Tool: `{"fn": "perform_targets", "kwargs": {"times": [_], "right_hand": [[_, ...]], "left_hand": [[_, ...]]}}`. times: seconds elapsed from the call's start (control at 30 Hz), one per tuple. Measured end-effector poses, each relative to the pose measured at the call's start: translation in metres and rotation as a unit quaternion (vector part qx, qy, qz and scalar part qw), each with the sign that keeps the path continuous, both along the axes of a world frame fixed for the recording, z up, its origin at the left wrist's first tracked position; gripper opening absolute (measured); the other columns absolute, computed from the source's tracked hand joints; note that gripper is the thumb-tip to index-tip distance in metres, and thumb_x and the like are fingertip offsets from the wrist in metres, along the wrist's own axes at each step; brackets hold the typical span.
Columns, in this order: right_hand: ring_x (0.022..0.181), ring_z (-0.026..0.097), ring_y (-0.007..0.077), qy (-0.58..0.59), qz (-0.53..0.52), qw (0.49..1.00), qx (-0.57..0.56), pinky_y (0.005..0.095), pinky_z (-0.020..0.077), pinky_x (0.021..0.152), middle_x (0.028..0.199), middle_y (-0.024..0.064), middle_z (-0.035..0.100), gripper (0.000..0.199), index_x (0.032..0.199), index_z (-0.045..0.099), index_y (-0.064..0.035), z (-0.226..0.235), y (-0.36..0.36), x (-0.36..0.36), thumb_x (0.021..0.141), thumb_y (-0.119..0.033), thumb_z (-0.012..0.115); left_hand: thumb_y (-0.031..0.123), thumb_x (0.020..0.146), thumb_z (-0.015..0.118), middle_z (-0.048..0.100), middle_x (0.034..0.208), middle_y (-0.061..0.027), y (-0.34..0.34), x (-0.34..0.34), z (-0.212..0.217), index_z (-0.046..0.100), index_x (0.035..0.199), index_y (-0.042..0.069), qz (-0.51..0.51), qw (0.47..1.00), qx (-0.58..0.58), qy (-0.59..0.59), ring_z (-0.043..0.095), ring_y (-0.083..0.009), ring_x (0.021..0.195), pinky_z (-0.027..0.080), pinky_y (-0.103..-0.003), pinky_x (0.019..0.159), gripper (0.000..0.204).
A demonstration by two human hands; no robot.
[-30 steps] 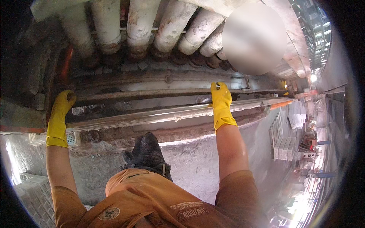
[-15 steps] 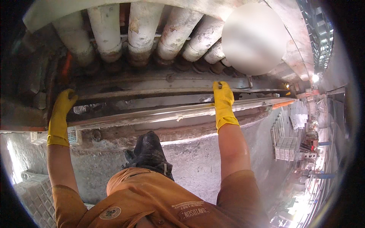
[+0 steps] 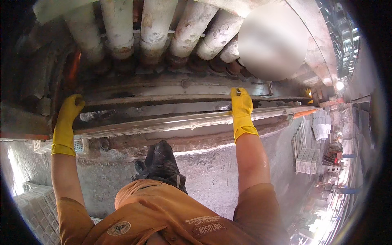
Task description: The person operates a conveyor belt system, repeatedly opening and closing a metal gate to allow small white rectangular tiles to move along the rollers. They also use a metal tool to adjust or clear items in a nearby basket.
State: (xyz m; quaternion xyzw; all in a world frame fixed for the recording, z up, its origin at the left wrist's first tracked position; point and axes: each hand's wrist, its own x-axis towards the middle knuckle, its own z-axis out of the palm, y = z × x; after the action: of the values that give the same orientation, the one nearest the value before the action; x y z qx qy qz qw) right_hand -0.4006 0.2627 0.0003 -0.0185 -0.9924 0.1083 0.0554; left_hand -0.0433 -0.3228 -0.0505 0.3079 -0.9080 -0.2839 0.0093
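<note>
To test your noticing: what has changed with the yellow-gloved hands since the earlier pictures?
The whole view has shifted slightly; otherwise no move, new hold or release shows. The left hand stays near the left end of the long dark bar, the right hand farther along it, fingers curled.

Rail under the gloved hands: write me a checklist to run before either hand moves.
1. Gloves on both hands: ok, yellow, covering past the wrists.
2. Left hand grip: cannot tell; its fingers curl beside the left end of the rail, contact hidden.
3. Right hand grip: cannot tell; it is at the rail, fingers curled, undersides hidden.
4. Hands apart from the pipes: ok, a gap shows.
5. Right glove off the pale ledge: cannot tell; it crosses in front of it.
6. Light at the rail's left end: not ok, deep shadow.
</note>
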Motion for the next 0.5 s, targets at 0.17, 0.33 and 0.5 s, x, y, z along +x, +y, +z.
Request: {"fn": "perform_targets", "kwargs": {"times": [0.17,0.33,0.5], "right_hand": [[0.109,0.070,0.0366,-0.015,0.002,1.000,-0.007,0.0465,0.0536,0.093,0.116,0.0132,0.075,0.054,0.126,0.069,-0.0130,0.005,0.010,0.021,0.095,-0.056,0.059],[0.111,0.070,0.0366,-0.009,0.002,1.000,-0.019,0.0458,0.0526,0.095,0.116,0.0151,0.075,0.057,0.128,0.068,-0.0098,0.006,0.018,0.038,0.096,-0.055,0.058],[0.112,0.069,0.0372,-0.017,0.013,0.999,-0.030,0.0454,0.0523,0.096,0.119,0.0159,0.074,0.057,0.129,0.068,-0.0090,0.007,0.027,0.048,0.096,-0.054,0.058]], "left_hand": [[0.022,0.089,0.076,0.072,0.123,-0.0210,0.022,0.015,0.010,0.068,0.126,0.000,0.013,1.000,-0.005,-0.013,0.070,-0.0336,0.114,0.053,-0.040,0.098,0.044],[0.025,0.089,0.075,0.072,0.123,-0.0212,0.025,0.031,-0.004,0.068,0.127,0.002,0.009,1.000,-0.025,-0.009,0.069,-0.0359,0.114,0.053,-0.042,0.099,0.045],[0.025,0.090,0.075,0.071,0.125,-0.0212,0.036,0.042,-0.004,0.067,0.127,0.001,0.015,0.999,-0.029,-0.005,0.068,-0.0363,0.116,0.051,-0.042,0.100,0.046]]}}
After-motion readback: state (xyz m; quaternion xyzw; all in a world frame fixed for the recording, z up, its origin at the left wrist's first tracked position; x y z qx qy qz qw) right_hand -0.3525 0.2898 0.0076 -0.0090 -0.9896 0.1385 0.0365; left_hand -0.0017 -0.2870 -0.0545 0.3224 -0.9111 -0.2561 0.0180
